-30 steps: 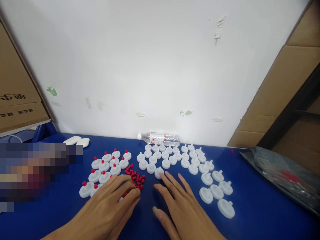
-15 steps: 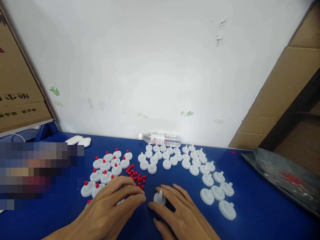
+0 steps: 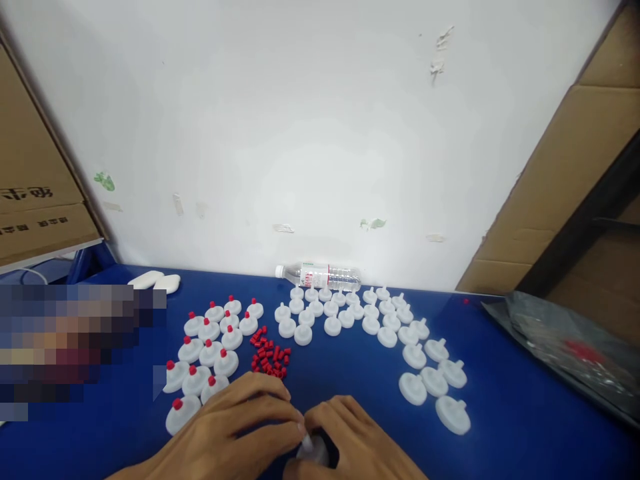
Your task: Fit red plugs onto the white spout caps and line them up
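Observation:
Near the front edge, my right hand (image 3: 357,440) curls round a white plastic nozzle cap (image 3: 316,453), a round disc with a thin spout. My left hand (image 3: 255,420) meets it from the left, its fingertips pinched together right at the spout. Whatever those fingertips hold is hidden. Just beyond my left hand lies a loose pile of small red caps (image 3: 270,353). Several white discs with red caps on their spouts (image 3: 226,363) stand to the left, partly covered by that hand.
Several bare white nozzle caps (image 3: 371,325) spread in an arc over the blue table (image 3: 345,373). A clear plastic bottle (image 3: 320,275) lies along the wall. Cardboard boxes (image 3: 40,153) flank both sides; a grey plastic bag (image 3: 560,360) rests at right. A blurred patch covers the left.
My right hand has drawn the white nozzle cap nearer to me and closed round it. My left hand has moved right, and its fingertips now meet the spout.

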Demonstrator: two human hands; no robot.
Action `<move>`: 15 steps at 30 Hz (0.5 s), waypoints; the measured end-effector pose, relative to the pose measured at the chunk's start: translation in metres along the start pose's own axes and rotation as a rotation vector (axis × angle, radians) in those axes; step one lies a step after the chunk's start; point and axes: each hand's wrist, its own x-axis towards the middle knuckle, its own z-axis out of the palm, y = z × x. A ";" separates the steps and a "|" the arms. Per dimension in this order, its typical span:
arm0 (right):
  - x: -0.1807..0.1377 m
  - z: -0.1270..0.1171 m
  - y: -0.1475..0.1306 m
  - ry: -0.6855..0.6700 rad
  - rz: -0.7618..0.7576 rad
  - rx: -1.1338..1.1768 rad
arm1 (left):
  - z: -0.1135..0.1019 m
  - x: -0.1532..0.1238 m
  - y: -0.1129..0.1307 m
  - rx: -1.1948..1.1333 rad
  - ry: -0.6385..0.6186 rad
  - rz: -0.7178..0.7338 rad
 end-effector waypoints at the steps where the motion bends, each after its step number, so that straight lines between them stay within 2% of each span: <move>1: 0.000 0.001 -0.001 -0.006 -0.038 0.018 | 0.001 0.001 0.000 -0.021 0.007 -0.001; 4: 0.002 -0.006 0.000 -0.053 -0.123 0.040 | 0.003 0.003 0.000 -0.081 -0.021 -0.035; 7: 0.003 -0.013 0.001 -0.038 -0.146 0.044 | 0.002 0.004 0.000 -0.129 -0.034 -0.055; 11: 0.005 -0.018 -0.001 -0.009 -0.147 0.058 | -0.001 0.005 0.001 -0.136 -0.019 -0.046; 15: 0.006 -0.026 -0.002 -0.093 -0.122 0.042 | -0.004 0.008 0.005 -0.119 -0.053 -0.064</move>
